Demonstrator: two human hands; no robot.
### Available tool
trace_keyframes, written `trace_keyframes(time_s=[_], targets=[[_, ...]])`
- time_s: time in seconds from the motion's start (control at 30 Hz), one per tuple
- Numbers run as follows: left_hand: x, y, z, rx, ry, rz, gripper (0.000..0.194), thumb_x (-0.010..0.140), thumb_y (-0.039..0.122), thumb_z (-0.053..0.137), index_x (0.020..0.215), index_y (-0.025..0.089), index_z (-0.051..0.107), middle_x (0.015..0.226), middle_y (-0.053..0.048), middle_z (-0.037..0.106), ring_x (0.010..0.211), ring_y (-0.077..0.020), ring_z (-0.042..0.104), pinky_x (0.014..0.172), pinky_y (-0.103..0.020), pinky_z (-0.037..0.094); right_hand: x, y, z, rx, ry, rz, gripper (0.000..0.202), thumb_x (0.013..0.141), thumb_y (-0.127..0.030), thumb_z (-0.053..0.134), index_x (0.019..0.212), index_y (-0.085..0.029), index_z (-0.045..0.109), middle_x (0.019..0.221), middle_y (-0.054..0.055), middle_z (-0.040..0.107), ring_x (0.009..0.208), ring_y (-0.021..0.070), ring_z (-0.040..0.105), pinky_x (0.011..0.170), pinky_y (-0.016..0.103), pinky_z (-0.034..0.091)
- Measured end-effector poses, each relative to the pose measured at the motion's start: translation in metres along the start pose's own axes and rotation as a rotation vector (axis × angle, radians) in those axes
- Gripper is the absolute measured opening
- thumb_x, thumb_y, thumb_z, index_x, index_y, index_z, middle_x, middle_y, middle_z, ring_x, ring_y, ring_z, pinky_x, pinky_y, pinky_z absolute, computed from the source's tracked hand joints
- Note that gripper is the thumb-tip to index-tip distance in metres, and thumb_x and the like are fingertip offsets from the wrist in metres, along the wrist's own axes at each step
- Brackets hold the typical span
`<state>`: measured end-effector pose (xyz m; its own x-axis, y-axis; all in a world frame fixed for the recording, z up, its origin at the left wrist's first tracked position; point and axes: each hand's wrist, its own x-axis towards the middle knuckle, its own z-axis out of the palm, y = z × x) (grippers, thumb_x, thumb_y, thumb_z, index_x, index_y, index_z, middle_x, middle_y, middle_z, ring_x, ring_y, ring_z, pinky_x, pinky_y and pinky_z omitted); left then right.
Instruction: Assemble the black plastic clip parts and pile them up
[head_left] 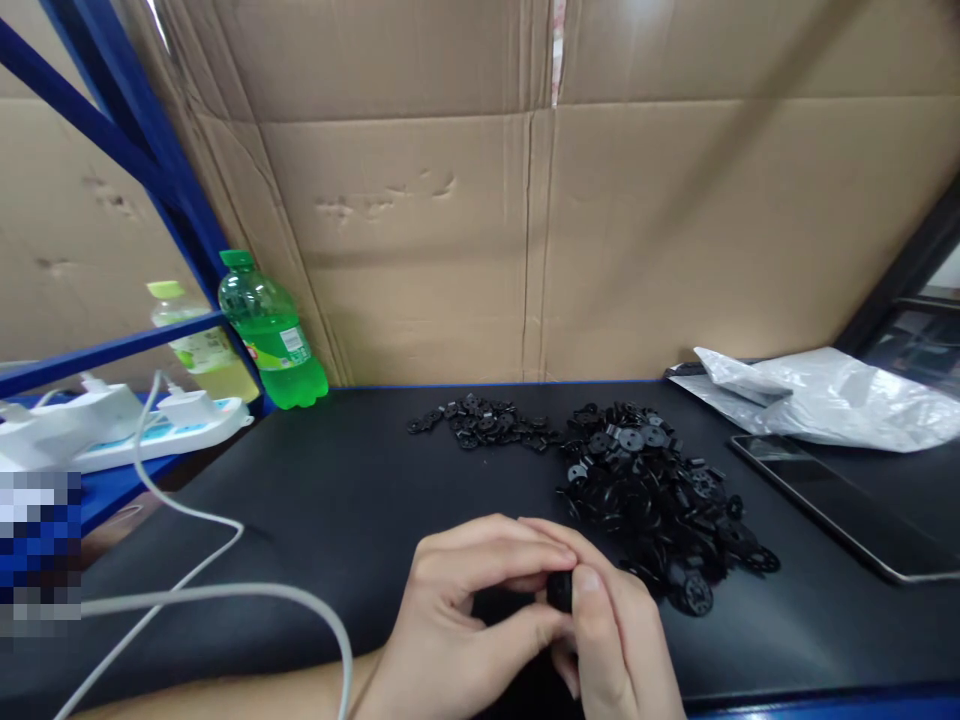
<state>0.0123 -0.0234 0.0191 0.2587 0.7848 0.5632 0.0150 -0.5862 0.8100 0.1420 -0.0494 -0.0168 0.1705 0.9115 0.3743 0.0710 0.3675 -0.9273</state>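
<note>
Near the table's front edge, my left hand and my right hand meet around a small black part. Fingers and thumbs of both hands pinch it, and they hide most of its shape. Just beyond my right hand lies a large heap of black plastic pieces, some of them round discs with holes. A smaller pile of black pieces sits farther back, to the left of the heap.
On the black table, a tablet and a clear plastic bag lie right. A green bottle, a paler bottle and a power strip stand left. White cables cross the left side.
</note>
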Motion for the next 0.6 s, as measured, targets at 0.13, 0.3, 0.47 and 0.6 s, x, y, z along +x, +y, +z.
trace_keyframes(time_s=[0.13,0.3,0.47,0.6], targets=[[0.001,-0.002,-0.001,-0.09,0.052,-0.103,0.034,0.068,-0.001,0.079,0.091,0.024,0.082,0.089,-0.004,0.078,0.078,-0.0165,0.074,0.067,-0.018,0.062,0.003,0.001,-0.002,0.141,-0.02,0.25,0.058,0.096,-0.063,0.04,0.106,-0.017,0.074,0.055,0.002,0.062,0.038,0.0111,0.049,0.032,0.02,0.04],[0.0,-0.003,-0.002,0.032,0.077,0.012,0.034,0.073,-0.004,0.071,0.092,0.024,0.076,0.095,-0.002,0.075,0.089,-0.016,0.073,0.072,-0.017,0.061,0.01,0.011,-0.008,0.421,-0.156,0.289,0.055,0.094,-0.064,0.046,0.114,-0.017,0.067,0.057,-0.003,0.055,0.042,0.011,0.053,0.042,0.024,0.054],[-0.002,-0.003,-0.003,0.185,-0.031,0.191,0.035,0.076,-0.005,0.068,0.094,0.023,0.072,0.093,-0.001,0.075,0.086,-0.0133,0.072,0.079,-0.017,0.057,0.011,0.01,-0.018,0.344,-0.24,0.243,0.051,0.09,-0.058,0.058,0.123,-0.02,0.062,0.082,0.004,0.068,0.059,0.0169,0.069,0.053,0.03,0.062],[0.001,-0.005,-0.004,-0.129,-0.084,-0.065,0.022,0.084,0.002,0.064,0.09,0.023,0.069,0.091,-0.002,0.073,0.083,-0.015,0.071,0.071,-0.019,0.059,0.01,0.001,-0.034,0.265,-0.452,0.233,0.047,0.095,-0.052,0.054,0.127,-0.019,0.061,0.085,0.005,0.066,0.062,0.0149,0.069,0.058,0.029,0.063]])
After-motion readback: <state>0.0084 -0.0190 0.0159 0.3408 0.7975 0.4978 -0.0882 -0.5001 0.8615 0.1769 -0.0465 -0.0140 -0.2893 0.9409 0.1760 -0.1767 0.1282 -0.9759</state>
